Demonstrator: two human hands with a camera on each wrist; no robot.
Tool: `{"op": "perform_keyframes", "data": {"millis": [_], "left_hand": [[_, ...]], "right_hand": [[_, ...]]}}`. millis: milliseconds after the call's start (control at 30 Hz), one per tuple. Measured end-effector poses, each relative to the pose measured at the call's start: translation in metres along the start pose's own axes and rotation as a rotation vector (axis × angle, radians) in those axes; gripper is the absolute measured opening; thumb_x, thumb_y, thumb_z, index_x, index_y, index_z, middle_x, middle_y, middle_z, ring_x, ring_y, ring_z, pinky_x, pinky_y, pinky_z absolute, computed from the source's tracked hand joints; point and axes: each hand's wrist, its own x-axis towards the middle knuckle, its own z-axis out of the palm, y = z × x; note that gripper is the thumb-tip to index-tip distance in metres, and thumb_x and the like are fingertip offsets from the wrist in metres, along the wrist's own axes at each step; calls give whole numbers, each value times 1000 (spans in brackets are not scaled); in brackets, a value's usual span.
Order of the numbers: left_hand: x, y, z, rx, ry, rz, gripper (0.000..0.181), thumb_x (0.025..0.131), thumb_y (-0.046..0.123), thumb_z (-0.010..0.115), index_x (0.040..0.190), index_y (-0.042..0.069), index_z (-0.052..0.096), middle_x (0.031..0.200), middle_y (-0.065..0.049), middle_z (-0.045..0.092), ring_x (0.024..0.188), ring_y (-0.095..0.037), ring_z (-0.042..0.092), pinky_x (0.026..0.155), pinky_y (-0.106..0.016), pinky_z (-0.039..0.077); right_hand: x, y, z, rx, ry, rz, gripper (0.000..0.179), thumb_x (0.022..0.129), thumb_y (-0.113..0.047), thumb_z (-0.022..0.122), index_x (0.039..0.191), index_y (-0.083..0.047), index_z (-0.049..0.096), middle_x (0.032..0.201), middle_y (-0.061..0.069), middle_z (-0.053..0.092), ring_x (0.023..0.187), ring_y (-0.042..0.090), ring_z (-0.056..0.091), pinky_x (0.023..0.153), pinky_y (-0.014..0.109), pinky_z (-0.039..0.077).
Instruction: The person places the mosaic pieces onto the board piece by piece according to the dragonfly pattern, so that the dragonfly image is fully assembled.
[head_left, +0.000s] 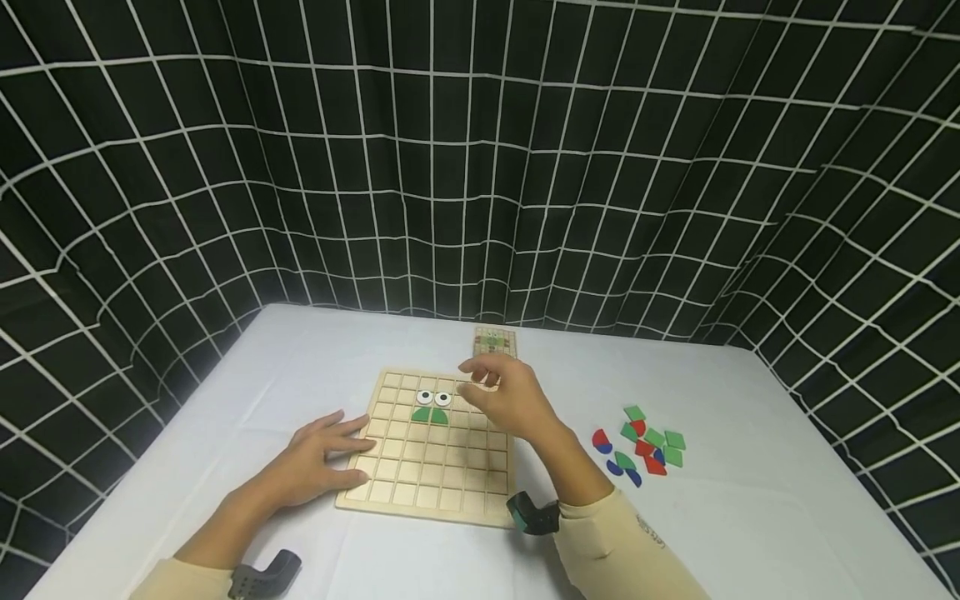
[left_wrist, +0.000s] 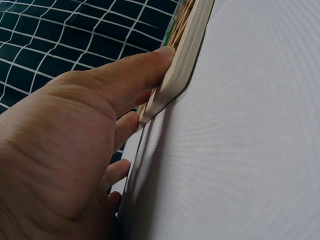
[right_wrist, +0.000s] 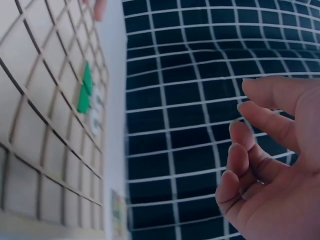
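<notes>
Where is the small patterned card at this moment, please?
In the head view, the small patterned card lies near the far edge of the white table, just beyond the right hand and the right side of the wooden grid board.

Wooden grid board (head_left: 432, 475): pale, squarish, lying flat, cut into small sq. cells; two round eye tiles (head_left: 443, 400), white w/ black pupils, side by side twd 12 o'clock on it; two green quarter-round pcs (head_left: 439, 416) just beside them at 6 o'clock, tog. a half-disc, curve up; loose red, blue & green pcs (head_left: 655, 466) scattered at 3 o'clock, well apart from board.
</notes>
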Motion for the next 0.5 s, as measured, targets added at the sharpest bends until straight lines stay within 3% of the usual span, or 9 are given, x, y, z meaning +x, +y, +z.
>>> {"op": "perform_keyframes", "data": {"millis": [200, 500], "left_hand": [[0, 1, -2, 1, 10, 7, 51, 74, 49, 77, 116, 20, 72, 145, 0, 47, 139, -40, 22, 103, -71, 12], [-1, 1, 0, -10, 7, 5, 51, 74, 49, 78, 115, 20, 72, 144, 0, 47, 139, -41, 22, 104, -70, 11]], "right_hand": [[-11, -2, -25, -9, 65, -98, 24, 83, -12, 74, 107, -10, 72, 93, 3, 64, 84, 19, 55, 68, 37, 49], [-39, 14, -64, -52, 134, -121, 25, 83, -9, 75, 107, -12, 72, 89, 0, 63, 83, 18, 52, 69, 39, 47]]}}
